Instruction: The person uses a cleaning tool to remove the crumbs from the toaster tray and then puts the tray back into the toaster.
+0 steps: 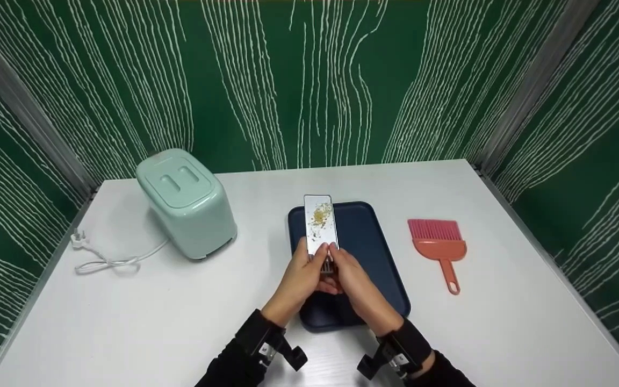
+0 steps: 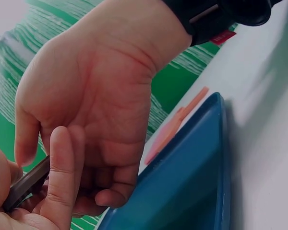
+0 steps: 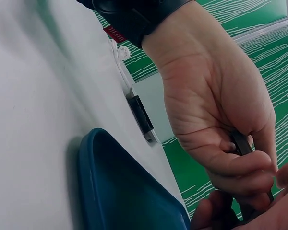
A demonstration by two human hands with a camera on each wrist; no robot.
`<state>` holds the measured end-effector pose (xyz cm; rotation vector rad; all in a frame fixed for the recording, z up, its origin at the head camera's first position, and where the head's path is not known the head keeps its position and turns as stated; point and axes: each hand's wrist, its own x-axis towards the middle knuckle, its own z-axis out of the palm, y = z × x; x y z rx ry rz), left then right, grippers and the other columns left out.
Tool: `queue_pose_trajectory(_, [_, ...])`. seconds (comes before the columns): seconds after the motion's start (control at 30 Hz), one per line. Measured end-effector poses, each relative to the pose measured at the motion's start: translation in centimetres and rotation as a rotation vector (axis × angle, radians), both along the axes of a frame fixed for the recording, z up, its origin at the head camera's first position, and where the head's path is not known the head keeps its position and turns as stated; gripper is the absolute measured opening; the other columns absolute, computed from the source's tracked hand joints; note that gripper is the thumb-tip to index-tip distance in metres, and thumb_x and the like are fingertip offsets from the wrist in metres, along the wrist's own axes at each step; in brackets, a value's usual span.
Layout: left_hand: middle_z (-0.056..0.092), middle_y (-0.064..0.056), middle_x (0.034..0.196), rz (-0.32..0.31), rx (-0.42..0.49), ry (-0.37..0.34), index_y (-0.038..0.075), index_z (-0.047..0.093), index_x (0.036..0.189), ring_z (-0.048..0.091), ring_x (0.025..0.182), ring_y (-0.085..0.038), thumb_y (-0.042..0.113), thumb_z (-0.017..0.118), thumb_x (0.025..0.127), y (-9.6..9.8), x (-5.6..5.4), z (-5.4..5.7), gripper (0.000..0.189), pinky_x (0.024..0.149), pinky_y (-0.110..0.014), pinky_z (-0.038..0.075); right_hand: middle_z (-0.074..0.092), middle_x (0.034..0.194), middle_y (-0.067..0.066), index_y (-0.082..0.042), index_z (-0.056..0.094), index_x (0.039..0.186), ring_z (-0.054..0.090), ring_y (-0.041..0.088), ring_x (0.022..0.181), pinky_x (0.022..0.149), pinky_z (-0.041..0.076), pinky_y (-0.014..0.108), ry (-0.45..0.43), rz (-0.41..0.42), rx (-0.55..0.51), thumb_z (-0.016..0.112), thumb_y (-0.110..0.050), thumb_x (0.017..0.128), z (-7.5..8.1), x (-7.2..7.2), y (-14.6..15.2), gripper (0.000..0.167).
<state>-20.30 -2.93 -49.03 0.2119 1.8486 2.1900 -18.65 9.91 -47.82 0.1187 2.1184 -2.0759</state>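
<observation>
Both hands hold a slim metal crumb tray point(image 1: 331, 235) by its near end, thumbs on top and fingers curled underneath. The left hand point(image 1: 296, 277) grips its left side, and the right hand point(image 1: 358, 282) grips its right side. Yellowish crumbs point(image 1: 320, 216) are scattered over the top face of the crumb tray. Below the hands lies a dark blue serving tray point(image 1: 362, 231). In the left wrist view the right hand point(image 2: 91, 91) shows from below, beside the dark edge of the crumb tray point(image 2: 31, 182). The right wrist view shows the left hand point(image 3: 216, 91) with its fingers bent round that edge.
A mint-green toaster point(image 1: 194, 201) stands at the left, its white cord and plug point(image 1: 79, 240) lying on the white table point(image 1: 180, 328). To the right lies an orange dustpan point(image 1: 441, 248) with a pink brush point(image 1: 436, 229). Green patterned walls point(image 1: 331, 80) enclose the back and sides.
</observation>
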Motion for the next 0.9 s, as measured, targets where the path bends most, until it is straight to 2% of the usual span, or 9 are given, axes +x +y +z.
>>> queue_pose_trajectory(0.17, [0.068,-0.012,0.078,-0.001,0.003,-0.003,0.005,0.039,0.137,0.071,0.054,-0.019,0.025,0.047,0.116,-0.05,-0.02,0.12,0.03,0.055,-0.033,0.064,0.059,0.09,0.007,-0.002,0.06,0.118,0.057,0.018,0.073,0.07,0.045,0.025,-0.021,-0.014,0.036,0.037,-0.042,0.117,0.17,0.1,0.01,0.045])
queue_pose_trajectory(0.23, [0.068,-0.012,0.082,0.006,0.001,-0.006,0.006,0.038,0.137,0.071,0.054,-0.019,0.025,0.047,0.116,-0.04,-0.05,0.18,0.029,0.055,-0.033,0.064,0.063,0.123,0.021,0.005,0.054,0.14,0.064,0.028,0.104,0.093,0.052,0.032,-0.033,-0.024,0.057,0.038,-0.044,0.117,0.3,0.16,0.02,0.057])
queue_pose_trajectory(0.3, [0.069,-0.014,0.087,0.018,-0.005,-0.011,0.007,0.038,0.137,0.07,0.055,-0.019,0.024,0.048,0.116,-0.04,-0.05,0.26,0.029,0.055,-0.033,0.064,0.046,0.157,0.03,0.01,0.039,0.157,0.051,0.037,0.14,0.117,0.045,0.045,-0.05,-0.028,0.067,0.036,-0.046,0.116,0.4,0.2,-0.01,0.069])
queue_pose_trajectory(0.37, [0.07,-0.015,0.093,0.028,-0.01,-0.015,0.007,0.038,0.136,0.071,0.056,-0.019,0.024,0.048,0.116,-0.06,-0.03,0.28,0.028,0.057,-0.035,0.065,0.021,0.174,0.033,0.012,0.022,0.165,0.024,0.042,0.161,0.132,0.026,0.055,-0.065,-0.03,0.067,0.036,-0.047,0.116,0.5,0.25,-0.03,0.077])
queue_pose_trajectory(0.4, [0.071,-0.016,0.095,0.033,-0.013,-0.018,0.007,0.038,0.136,0.071,0.057,-0.019,0.024,0.048,0.116,-0.07,-0.02,0.29,0.028,0.058,-0.036,0.066,0.01,0.177,0.031,0.013,0.014,0.166,0.01,0.043,0.166,0.135,0.016,0.058,-0.069,-0.028,0.065,0.035,-0.047,0.116,0.54,0.26,-0.03,0.08])
queue_pose_trajectory(0.43, [0.071,-0.017,0.098,0.037,-0.014,-0.021,0.007,0.039,0.136,0.072,0.059,-0.019,0.024,0.049,0.116,-0.07,-0.01,0.28,0.028,0.06,-0.036,0.066,0.008,0.177,0.032,0.013,0.013,0.166,0.006,0.044,0.166,0.135,0.012,0.06,-0.072,-0.028,0.06,0.035,-0.047,0.116,0.53,0.25,-0.03,0.081])
queue_pose_trajectory(0.6, [0.077,-0.018,0.102,0.034,0.002,-0.031,0.006,0.041,0.135,0.076,0.067,-0.02,0.024,0.049,0.116,-0.01,0.0,0.14,0.028,0.07,-0.045,0.068,0.005,0.177,0.032,0.013,0.012,0.166,0.0,0.044,0.167,0.136,0.005,0.06,-0.066,-0.031,0.039,0.035,-0.045,0.117,0.35,0.19,0.0,0.08])
queue_pose_trajectory(0.73, [0.079,-0.019,0.098,0.026,0.023,-0.02,0.002,0.043,0.133,0.078,0.07,-0.022,0.022,0.048,0.116,0.03,-0.03,0.08,0.027,0.073,-0.046,0.068,0.022,0.173,0.032,0.012,0.028,0.162,0.02,0.042,0.163,0.135,0.017,0.057,-0.04,-0.009,-0.007,0.033,-0.041,0.118,0.18,0.1,-0.17,0.07])
queue_pose_trajectory(0.9, [0.079,-0.019,0.103,0.024,0.027,-0.017,0.0,0.046,0.138,0.08,0.077,-0.022,0.021,0.049,0.116,-0.17,-0.01,0.2,0.031,0.071,-0.039,0.068,0.026,0.17,0.033,0.013,0.03,0.16,0.024,0.043,0.16,0.133,0.021,0.056,-0.024,0.007,-0.04,0.03,-0.04,0.118,0.31,0.15,-0.23,0.067])
